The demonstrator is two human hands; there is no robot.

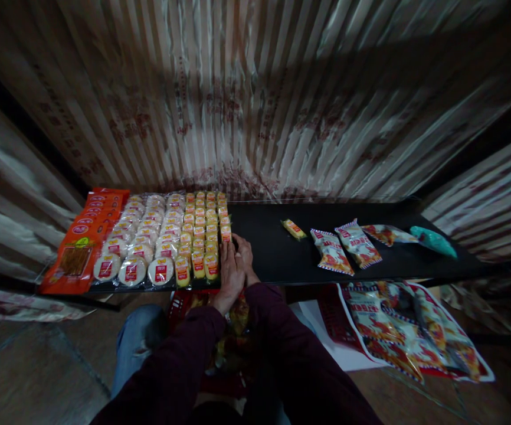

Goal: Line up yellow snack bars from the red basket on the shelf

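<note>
Both my hands rest together on the black shelf (pixel 273 248), right beside the rows of small yellow snack packets (pixel 202 236). My left hand (pixel 229 274) lies flat with fingers pointing at the packets' right edge. My right hand (pixel 245 255) sits against it, partly hidden behind it. Neither hand visibly holds anything. Left of the yellow packets lie rows of round white packets with red labels (pixel 143 248), then a stack of orange packets (pixel 81 248).
On the shelf's right part lie a single yellow packet (pixel 294 229), two red-white snack bags (pixel 344 247), another bag (pixel 388 234) and a teal packet (pixel 432 241). Below, a large bag of snack packs (pixel 415 330) lies on the floor. Striped plastic sheeting hangs behind.
</note>
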